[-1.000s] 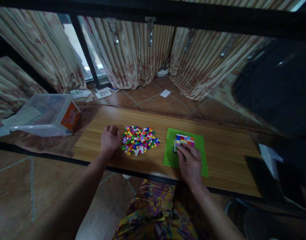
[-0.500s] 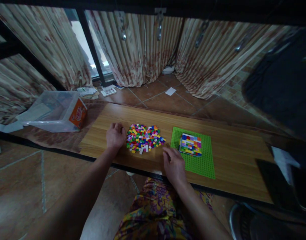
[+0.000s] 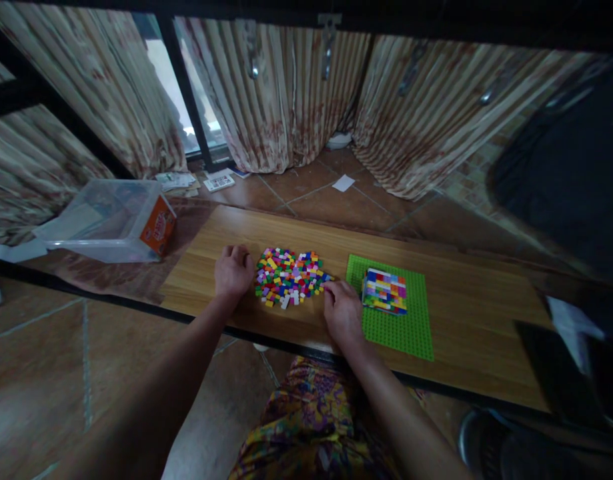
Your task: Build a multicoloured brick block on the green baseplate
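A loose pile of small coloured toy bricks lies on the wooden table. At its left side rests my left hand, fingers curled in; what they hold, if anything, is hidden. My right hand is at the pile's right edge, its thumb and fingertips drawn together by the outermost bricks. Whether a brick is between them is too small to tell. Just right of that hand lies a green studded baseplate. On the baseplate sits a multicoloured block built of bricks, several layers high.
The wooden table extends to the right, with a dark flat panel at that end. A clear plastic box with an orange label stands at the left. Papers lie behind the table, before striped curtains.
My right hand has moved slightly forward and toward the pile, its fingertips now at the pile's right edge. The left hand stays in place. The view has shifted a little.
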